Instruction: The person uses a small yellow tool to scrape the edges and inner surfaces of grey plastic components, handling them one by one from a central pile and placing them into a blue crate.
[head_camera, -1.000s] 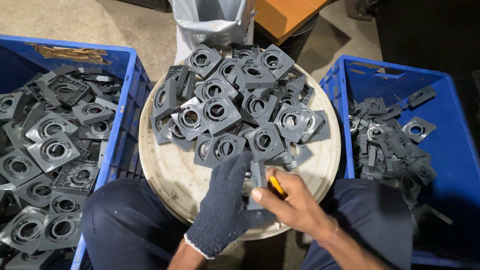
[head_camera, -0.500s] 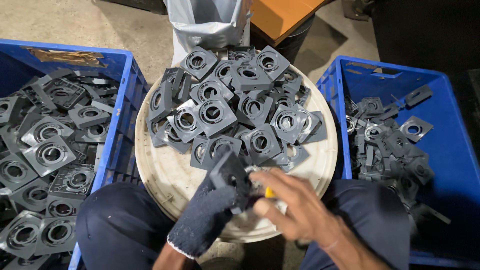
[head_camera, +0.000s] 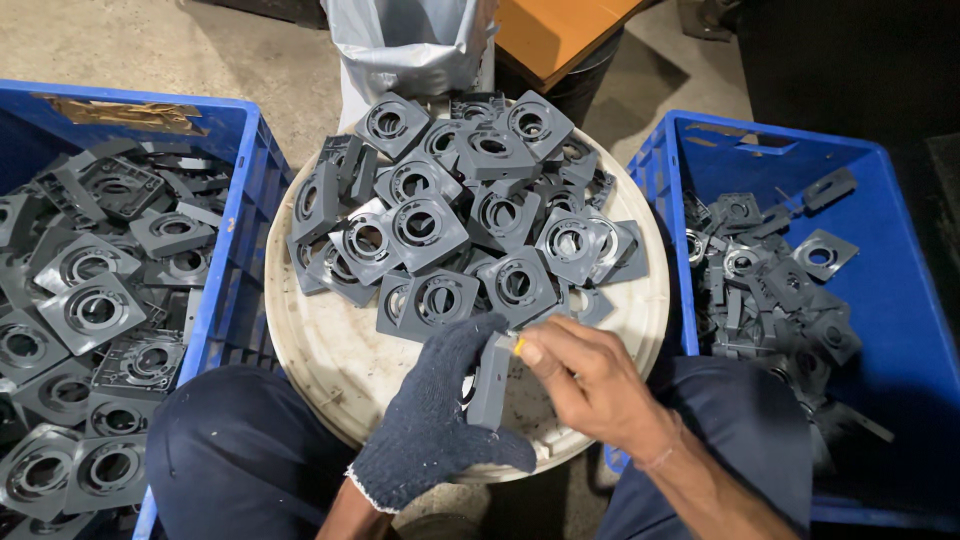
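So I've tipped the grey plastic plate (head_camera: 490, 380) up on its edge now; half a second back it was lying flatter against my glove. My gloved left hand (head_camera: 440, 420) is clamped around it, just over the near side of the white round tray (head_camera: 320, 350). My bare right hand (head_camera: 590, 375) pinches a little yellow tool (head_camera: 519, 346) right at the top edge, so I'd say I'm trimming that edge. The pile of plates (head_camera: 460, 210) sits untouched.

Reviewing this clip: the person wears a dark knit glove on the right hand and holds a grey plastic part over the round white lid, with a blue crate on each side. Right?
Not quite. The head view shows the glove on the left hand; the right hand is bare. Otherwise correct: grey plastic part, round white lid, blue crates.
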